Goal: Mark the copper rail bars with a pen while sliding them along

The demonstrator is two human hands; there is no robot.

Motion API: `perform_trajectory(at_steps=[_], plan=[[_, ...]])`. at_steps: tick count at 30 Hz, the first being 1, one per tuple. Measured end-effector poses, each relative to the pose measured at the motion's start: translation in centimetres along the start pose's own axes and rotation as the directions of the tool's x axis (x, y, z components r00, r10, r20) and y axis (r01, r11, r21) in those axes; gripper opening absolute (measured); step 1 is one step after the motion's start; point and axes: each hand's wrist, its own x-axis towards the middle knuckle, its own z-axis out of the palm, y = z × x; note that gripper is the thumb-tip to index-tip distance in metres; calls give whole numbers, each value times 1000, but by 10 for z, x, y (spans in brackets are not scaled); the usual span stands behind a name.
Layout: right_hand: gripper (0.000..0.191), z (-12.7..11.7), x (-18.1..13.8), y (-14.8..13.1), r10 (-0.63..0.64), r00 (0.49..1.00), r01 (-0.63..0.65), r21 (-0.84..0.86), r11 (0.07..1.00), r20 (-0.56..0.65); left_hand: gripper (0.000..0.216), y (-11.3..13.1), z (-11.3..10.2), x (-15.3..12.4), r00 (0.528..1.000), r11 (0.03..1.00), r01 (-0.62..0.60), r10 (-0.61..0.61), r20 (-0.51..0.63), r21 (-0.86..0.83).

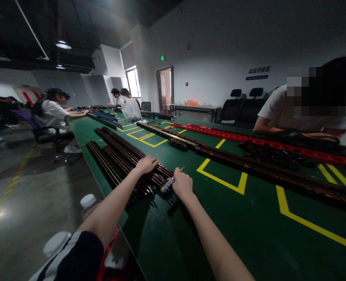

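Observation:
My left hand (147,165) lies flat on a bundle of long, thin metal rails (123,150), its fingers stretched forward over them. The rails are dark with brassy edges and lie side by side along the table. By the near ends of these rails, my right hand (183,183) is closed around a small clear syringe (167,185). A thin tip pokes out above the fingers, and the barrel slants down to the left. My palm hides part of the syringe.
The green table (219,218) bears yellow tape outlines. A long row of dark rails (245,166) and a red slotted strip (249,138) run along it. A co-worker (274,105) leans in at right; others sit farther back. White-capped bottles (87,201) stand beside the table's left edge.

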Motion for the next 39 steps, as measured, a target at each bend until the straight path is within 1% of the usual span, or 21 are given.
perform_trajectory(at_steps=[3,5,9,11,12,14,17,19,21,22,24,25,28,30,31,34,37,39], plan=[[24,2,0,3,-11,1000,11,45,999,0,39,3,1,-2,999,1000,30,-30,-14,-4],[22,5,-2,12,-40,999,40,111,993,6,37,7,0,-4,999,999,49,-49,-23,-6],[18,8,-16,44,-140,990,132,306,943,3,37,25,-3,-10,997,997,71,-71,-43,-12],[24,5,-27,63,-152,988,149,334,931,-15,35,40,-4,-13,997,998,52,-54,-62,-21],[31,3,-34,72,-136,990,136,322,937,-21,33,50,-4,-15,997,999,30,-32,-72,-28],[40,-6,-50,89,-90,996,84,289,954,6,32,77,-2,-19,996,999,-24,20,-91,-45],[50,-21,-79,114,-34,999,36,266,963,-11,30,127,2,-24,983,986,-137,124,-134,-90],[50,-32,-98,131,15,999,-8,247,969,-29,30,164,4,-29,962,960,-245,223,-158,-134],[46,-41,-116,150,74,996,-60,238,969,-51,29,199,8,-35,940,929,-330,307,-152,-167],[44,-45,-125,160,103,991,-81,231,970,-82,29,215,10,-38,929,911,-365,341,-147,-192],[42,-54,-142,180,157,981,-129,217,968,-118,30,242,17,-43,887,859,-461,442,-130,-222],[42,-58,-151,190,190,973,-160,211,964,-130,31,253,21,-45,872,841,-490,474,-124,-230],[40,-70,-171,220,310,937,-280,184,942,-161,34,280,33,-47,853,821,-522,511,-109,-232],[39,-75,-180,239,376,905,-347,167,923,-197,36,294,39,-45,850,817,-523,519,-85,-244],[40,-78,-184,248,388,896,-362,151,920,-218,37,301,41,-43,853,818,-518,516,-79,-250],[37,-83,-187,276,392,875,-388,73,919,-284,39,319,45,-35,864,827,-499,497,-77,-258],[35,-85,-183,304,364,862,-389,-1,921,-353,41,336,49,-23,866,831,-497,495,-75,-250],[40,-86,-178,325,337,841,-389,-39,921,-423,41,346,52,-14,866,834,-497,494,-79,-239]])
